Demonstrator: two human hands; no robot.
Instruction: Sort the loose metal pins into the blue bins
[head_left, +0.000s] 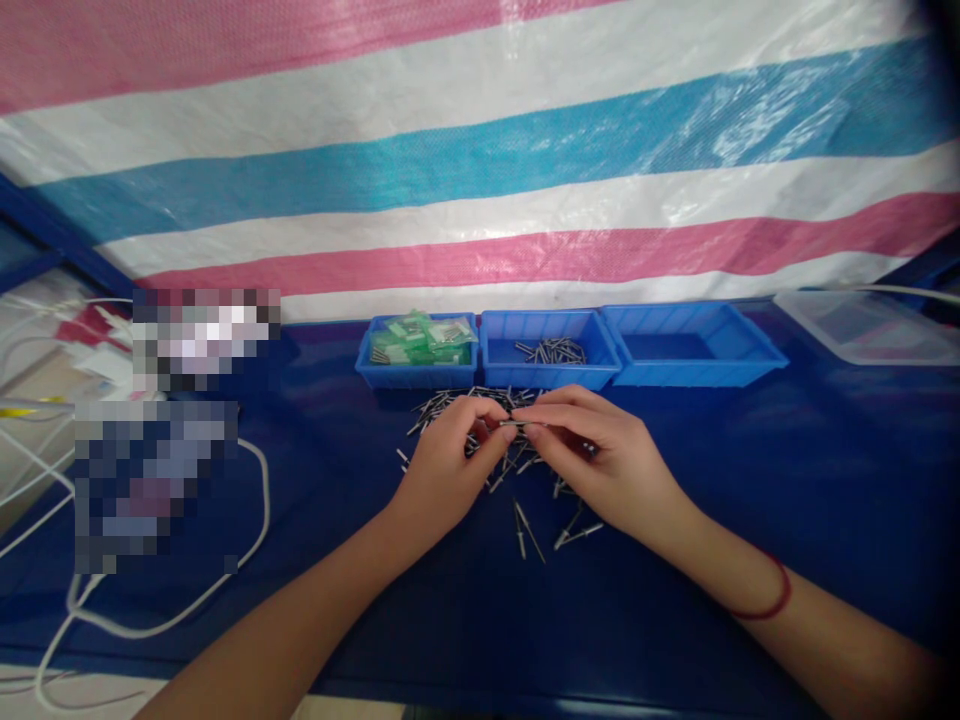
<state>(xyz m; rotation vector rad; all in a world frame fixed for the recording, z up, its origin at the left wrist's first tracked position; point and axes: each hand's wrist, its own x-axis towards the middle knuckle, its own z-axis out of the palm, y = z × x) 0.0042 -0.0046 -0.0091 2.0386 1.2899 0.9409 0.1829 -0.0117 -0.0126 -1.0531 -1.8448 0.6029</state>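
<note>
Between my two hands, over a loose pile of silvery pop rivets, is a small pop rivet lying roughly level. My left hand pinches its left end between thumb and forefinger. From the other side, the thumb and fingertips of my right hand close on its right end. Both hands partly cover the pile. A few rivets lie apart toward me, among them a pair in a narrow V. Just behind the pile, the middle blue bin holds more rivets.
To its left, another blue bin contains green-and-clear packets. A third blue bin stands at right, beside a translucent plastic lid. White cable loops across the blue table at left, near pixelated areas. A striped sheet hangs behind.
</note>
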